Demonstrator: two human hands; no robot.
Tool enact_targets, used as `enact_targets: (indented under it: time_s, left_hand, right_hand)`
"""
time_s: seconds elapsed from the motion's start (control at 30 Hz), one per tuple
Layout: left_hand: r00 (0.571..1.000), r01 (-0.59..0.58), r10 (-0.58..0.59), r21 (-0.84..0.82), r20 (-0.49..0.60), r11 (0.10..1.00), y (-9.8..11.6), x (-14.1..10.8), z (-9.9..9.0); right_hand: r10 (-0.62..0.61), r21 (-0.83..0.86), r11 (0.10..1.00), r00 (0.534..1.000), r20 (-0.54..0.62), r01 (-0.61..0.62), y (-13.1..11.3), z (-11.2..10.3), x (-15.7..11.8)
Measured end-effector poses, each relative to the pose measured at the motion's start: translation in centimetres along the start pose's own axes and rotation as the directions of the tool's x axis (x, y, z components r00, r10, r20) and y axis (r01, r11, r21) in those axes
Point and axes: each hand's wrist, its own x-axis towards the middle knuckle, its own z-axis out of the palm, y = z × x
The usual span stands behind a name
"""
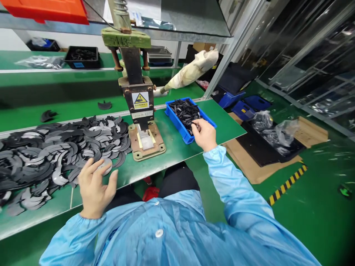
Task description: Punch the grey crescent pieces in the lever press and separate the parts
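Observation:
My left hand (97, 184) hovers at the near edge of a heap of curved grey and black plastic pieces (66, 147), its fingers spread and nothing in them. On the right, my right hand (204, 133) reaches over the near rim of a blue bin (177, 125). Small black strip-like parts (184, 110) fill this bin. The right fingers are drawn together at the parts, and what is between them is hidden. Between my hands stands a hand press (140, 99) with a warning label. A pale block (146, 141) sits on its base plate.
The press's wrapped lever (191, 72) juts out to the right above the blue bin. Two loose curved pieces lie behind the heap. A black bin (82, 58) stands on the back shelf. Cardboard (249, 166) and a plastic-filled black tray (266, 142) lie on the floor at right.

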Motion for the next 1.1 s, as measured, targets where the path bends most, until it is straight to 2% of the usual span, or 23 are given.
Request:
enact_targets:
  time_s: [0.07,0.13,0.2,0.3,0.4,0.7,0.8,0.87,0.93,1.0,1.07,1.1]
  left_hand:
    - [1.000,-0.005,0.006,-0.060,0.027,0.998,2.5,1.2,0.0]
    - [0.995,0.014,0.000,-0.137,0.098,0.990,4.9,2.5,0.3]
    - [0.987,0.015,0.024,-0.234,0.161,0.972,6.8,3.5,1.0]
    - [0.975,-0.007,0.086,-0.353,0.207,0.936,8.2,4.2,2.0]
    - [0.963,-0.038,0.140,-0.398,0.231,0.917,8.4,3.9,2.1]
    - [0.948,-0.017,0.135,-0.380,0.288,0.925,7.6,2.9,1.8]
    - [0.949,-0.044,0.156,-0.373,0.274,0.927,6.3,4.2,2.6]
    - [0.961,-0.045,0.135,-0.345,0.243,0.938,5.0,5.9,3.5]
    - [0.970,-0.029,0.095,-0.283,0.224,0.959,3.5,8.0,4.8]
    - [0.965,-0.014,0.063,-0.192,0.254,0.981,2.1,10.0,6.5]
    - [0.948,-0.019,0.049,-0.098,0.313,0.995,0.9,11.7,8.2]
    - [0.938,-0.031,0.048,-0.056,0.343,0.998,0.5,12.3,8.9]
  right_hand:
    - [-0.122,0.109,0.987,0.992,0.036,0.118,-3.0,0.8,-2.2]
    - [-0.240,0.226,0.949,0.968,0.074,0.218,-6.1,1.8,-4.5]
    - [-0.373,0.349,0.879,0.924,0.083,0.324,-8.7,2.7,-6.5]
    - [-0.537,0.462,0.759,0.842,0.047,0.458,-11.3,3.7,-8.6]
    - [-0.576,0.483,0.724,0.817,0.032,0.492,-12.4,4.3,-9.4]
    - [-0.549,0.527,0.731,0.833,0.074,0.434,-12.2,5.9,-10.2]
    - [-0.541,0.496,0.751,0.837,0.085,0.435,-11.3,5.8,-8.8]
    - [-0.455,0.468,0.791,0.891,0.019,0.394,-10.4,4.7,-6.2]
    - [-0.301,0.467,0.821,0.944,-0.133,0.328,-9.7,2.8,-2.6]
    - [-0.226,0.508,0.785,0.927,-0.298,0.354,-9.8,0.3,1.6]
    - [-0.244,0.591,0.671,0.886,-0.394,0.448,-10.8,-2.3,5.6]
    - [-0.284,0.627,0.582,0.852,-0.440,0.518,-11.6,-3.4,7.2]
